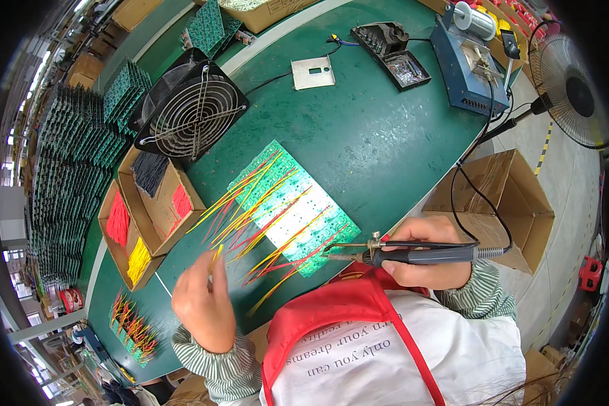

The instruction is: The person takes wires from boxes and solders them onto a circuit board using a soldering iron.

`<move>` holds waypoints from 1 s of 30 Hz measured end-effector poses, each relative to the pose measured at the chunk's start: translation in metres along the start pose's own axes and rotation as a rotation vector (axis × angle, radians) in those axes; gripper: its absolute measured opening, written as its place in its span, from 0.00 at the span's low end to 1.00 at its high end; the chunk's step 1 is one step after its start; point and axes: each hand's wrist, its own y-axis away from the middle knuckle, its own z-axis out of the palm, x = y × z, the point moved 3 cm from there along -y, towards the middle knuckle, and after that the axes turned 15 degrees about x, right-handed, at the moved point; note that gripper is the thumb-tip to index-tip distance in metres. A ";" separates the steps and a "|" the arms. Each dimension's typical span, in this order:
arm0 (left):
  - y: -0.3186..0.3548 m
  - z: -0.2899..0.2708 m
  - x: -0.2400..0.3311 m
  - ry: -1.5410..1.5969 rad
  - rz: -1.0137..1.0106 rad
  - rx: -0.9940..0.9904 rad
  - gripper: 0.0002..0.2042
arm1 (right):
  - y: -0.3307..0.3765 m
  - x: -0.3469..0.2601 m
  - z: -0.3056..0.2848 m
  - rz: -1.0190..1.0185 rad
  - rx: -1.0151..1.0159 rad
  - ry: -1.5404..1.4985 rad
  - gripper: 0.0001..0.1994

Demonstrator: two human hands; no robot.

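A green circuit board panel point(292, 203) lies on the green table in front of me. Red and yellow wires point(254, 210) rise from it in rows and lean to the left. My right hand point(430, 252) is wrapped round a dark soldering iron point(423, 255) with a thin feed tube along it. Its tip is at the panel's near right corner, though I cannot tell whether it touches. Left of the panel, my left hand point(204, 298) pinches a yellow wire point(218, 252), of which only a short end shows.
Left stands a cardboard box point(159, 216) with black, red and yellow wires. Behind it are a black fan point(196, 111) and stacked boards point(74, 155). A wired board point(132, 328) lies near left. A blue solder feeder point(463, 68) stands far right; cables point(461, 196) hang from it.
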 end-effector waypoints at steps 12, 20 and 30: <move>0.031 0.055 0.048 0.555 0.049 -0.469 0.05 | 0.004 0.006 -0.008 -0.017 0.043 0.050 0.08; 0.032 0.059 0.048 0.553 0.021 -0.479 0.05 | 0.001 0.010 -0.002 0.046 0.024 -0.002 0.08; 0.030 0.057 0.047 0.557 0.045 -0.464 0.05 | -0.001 0.008 -0.008 -0.003 0.065 0.027 0.08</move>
